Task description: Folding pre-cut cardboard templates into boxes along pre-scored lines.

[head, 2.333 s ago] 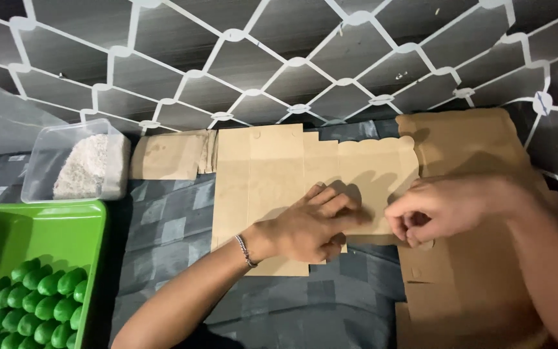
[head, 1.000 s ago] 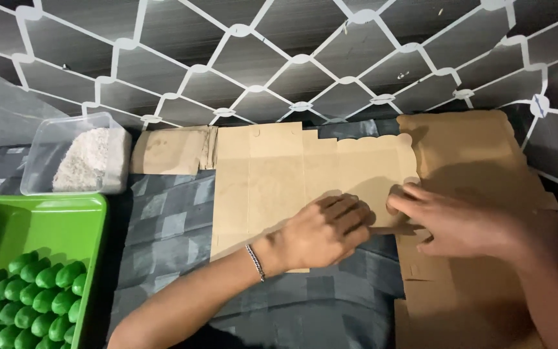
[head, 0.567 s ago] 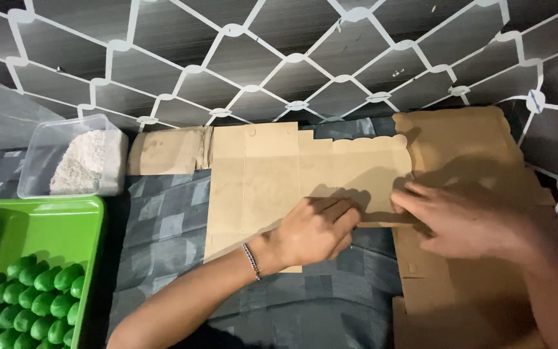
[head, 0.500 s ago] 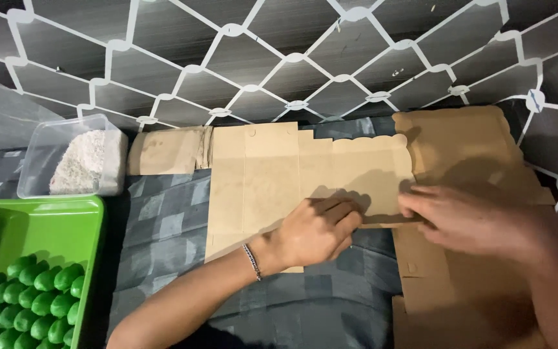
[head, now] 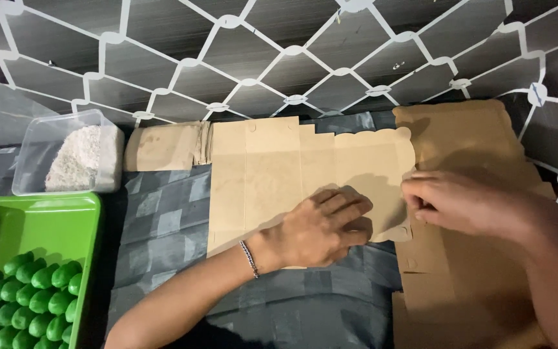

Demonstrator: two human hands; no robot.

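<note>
Now pressed flat on the brown cardboard sheet (head: 272,174), left hand (head: 321,226), palm down, fingers spread, grasping nothing, much as a moment ago. Pinching the right edge of that sheet, right hand (head: 460,203), fingers curled tight on the cardboard, slid a bit to the right since the earlier look, when resting closer to the left hand. Lying flat on the counter (head: 163,220), covered by a grey checked cloth, that same sheet, with a wavy top edge near the right hand, in the same spot as before. Under and beside the right hand, more brown cardboard pieces (head: 473,139) stacked up, reaching down to the bottom right corner. Just left of the sheet, a small folded cardboard piece (head: 163,145), touching it. Far left, a clear plastic box (head: 66,158) with white crumbly stuff (head: 72,158) inside, piled to one side. Just below it, a green tray (head: 33,223), holding many small green round things (head: 27,300) packed together in the lower part, upper part bare. Both containers well apart from the hands, unmoved. Behind it all, a dark wall (head: 279,52) with white net lines.
</note>
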